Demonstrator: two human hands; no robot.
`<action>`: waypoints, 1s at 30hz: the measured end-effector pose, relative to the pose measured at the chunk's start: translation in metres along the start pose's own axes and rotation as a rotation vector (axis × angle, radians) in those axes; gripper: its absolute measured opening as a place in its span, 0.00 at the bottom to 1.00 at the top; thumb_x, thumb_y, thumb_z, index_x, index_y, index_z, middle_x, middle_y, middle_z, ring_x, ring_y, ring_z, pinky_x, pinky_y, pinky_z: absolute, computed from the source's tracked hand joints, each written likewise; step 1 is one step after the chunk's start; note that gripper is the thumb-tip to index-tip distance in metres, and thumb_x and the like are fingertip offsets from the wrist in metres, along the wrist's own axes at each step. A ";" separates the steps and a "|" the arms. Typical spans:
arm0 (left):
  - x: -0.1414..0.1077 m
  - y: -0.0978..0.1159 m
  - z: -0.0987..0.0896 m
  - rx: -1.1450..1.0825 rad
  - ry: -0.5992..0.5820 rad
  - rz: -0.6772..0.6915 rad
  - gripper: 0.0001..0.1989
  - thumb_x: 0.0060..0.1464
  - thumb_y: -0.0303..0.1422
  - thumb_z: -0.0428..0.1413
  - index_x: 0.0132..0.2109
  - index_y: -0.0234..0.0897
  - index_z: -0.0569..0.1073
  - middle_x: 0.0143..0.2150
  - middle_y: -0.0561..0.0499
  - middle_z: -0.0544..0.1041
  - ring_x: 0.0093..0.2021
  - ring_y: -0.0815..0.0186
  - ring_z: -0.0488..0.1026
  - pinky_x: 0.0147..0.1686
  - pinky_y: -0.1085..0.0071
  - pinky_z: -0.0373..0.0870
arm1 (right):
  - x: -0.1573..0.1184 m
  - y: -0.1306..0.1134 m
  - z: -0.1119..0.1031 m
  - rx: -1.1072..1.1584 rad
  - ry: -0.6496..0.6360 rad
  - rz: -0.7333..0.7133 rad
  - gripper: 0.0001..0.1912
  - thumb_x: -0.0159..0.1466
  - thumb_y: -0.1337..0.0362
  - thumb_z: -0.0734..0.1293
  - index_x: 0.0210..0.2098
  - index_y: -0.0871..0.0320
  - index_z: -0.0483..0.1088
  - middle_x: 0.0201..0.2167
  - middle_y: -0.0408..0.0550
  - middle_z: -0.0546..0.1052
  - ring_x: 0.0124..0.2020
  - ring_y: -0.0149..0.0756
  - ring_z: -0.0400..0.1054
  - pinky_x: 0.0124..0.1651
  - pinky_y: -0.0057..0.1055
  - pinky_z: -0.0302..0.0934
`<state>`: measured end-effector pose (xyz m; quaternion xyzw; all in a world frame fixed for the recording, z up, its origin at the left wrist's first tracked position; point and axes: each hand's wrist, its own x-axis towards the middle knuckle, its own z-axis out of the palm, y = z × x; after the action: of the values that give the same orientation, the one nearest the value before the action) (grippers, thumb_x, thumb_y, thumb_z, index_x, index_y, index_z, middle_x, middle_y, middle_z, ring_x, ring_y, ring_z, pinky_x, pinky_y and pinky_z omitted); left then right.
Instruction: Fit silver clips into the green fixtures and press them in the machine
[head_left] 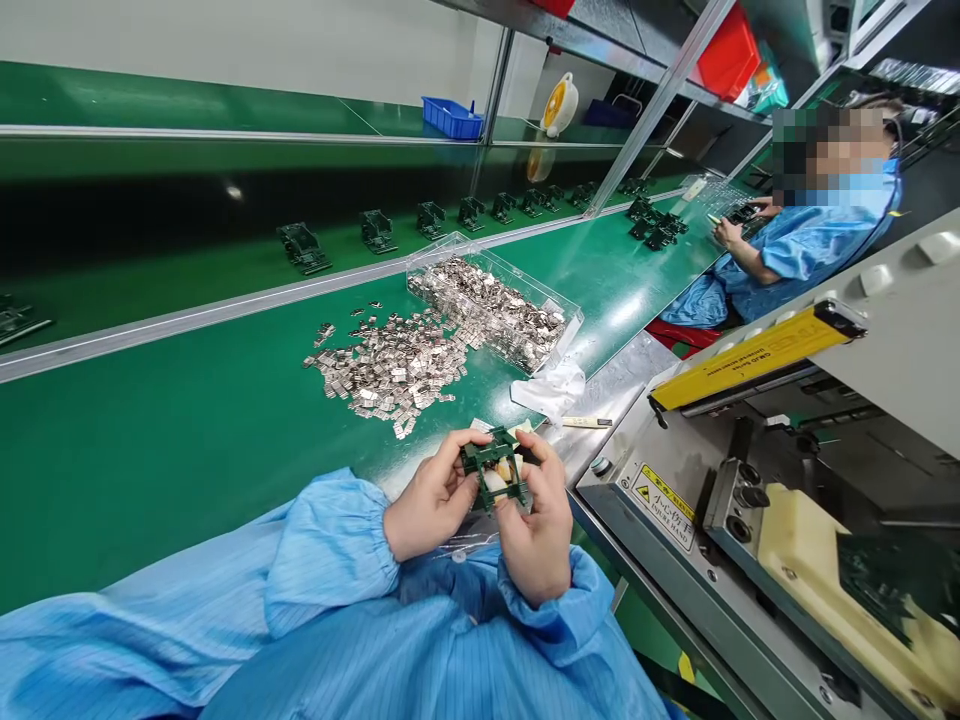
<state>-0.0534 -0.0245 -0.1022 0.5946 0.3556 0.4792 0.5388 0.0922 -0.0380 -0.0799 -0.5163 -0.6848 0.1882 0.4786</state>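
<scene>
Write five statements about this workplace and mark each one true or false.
1. The left hand and right hand hold the green frame. True.
2. The right hand wears a glove. False: it is bare.
3. Loose metal pieces lie beside the clear box. True.
4. The blue tray stands inside the clear box. False: it sits on a shelf.
5. The machine bears a warning label. True.
</scene>
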 end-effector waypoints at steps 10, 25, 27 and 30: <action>-0.001 0.007 -0.002 0.210 0.004 0.094 0.15 0.62 0.29 0.48 0.56 0.41 0.63 0.41 0.50 0.73 0.34 0.67 0.72 0.34 0.72 0.69 | 0.002 0.000 -0.001 0.157 -0.007 0.221 0.02 0.58 0.65 0.69 0.29 0.55 0.71 0.50 0.54 0.71 0.54 0.46 0.66 0.57 0.44 0.60; -0.005 0.017 -0.001 0.158 0.010 -0.052 0.17 0.62 0.34 0.51 0.57 0.40 0.63 0.36 0.49 0.73 0.30 0.67 0.70 0.30 0.73 0.69 | -0.016 0.014 -0.018 0.657 -0.026 0.255 0.21 0.62 0.61 0.69 0.54 0.53 0.67 0.59 0.54 0.69 0.57 0.45 0.66 0.52 0.38 0.66; 0.000 0.030 0.004 0.204 -0.060 -0.053 0.18 0.61 0.33 0.52 0.57 0.40 0.64 0.36 0.49 0.75 0.31 0.65 0.71 0.30 0.73 0.69 | -0.018 0.018 -0.037 0.573 -0.090 0.177 0.31 0.59 0.59 0.72 0.60 0.51 0.63 0.63 0.54 0.65 0.62 0.49 0.60 0.57 0.43 0.63; 0.017 0.059 0.018 0.293 -0.333 -0.014 0.18 0.60 0.30 0.52 0.57 0.40 0.66 0.38 0.49 0.76 0.30 0.65 0.72 0.29 0.73 0.69 | -0.025 0.019 -0.067 0.409 -0.090 0.130 0.41 0.50 0.55 0.78 0.61 0.51 0.64 0.59 0.54 0.69 0.60 0.52 0.63 0.61 0.47 0.60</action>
<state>-0.0366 -0.0233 -0.0406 0.7352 0.3314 0.3138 0.5012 0.1596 -0.0685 -0.0734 -0.4424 -0.6182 0.3764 0.5295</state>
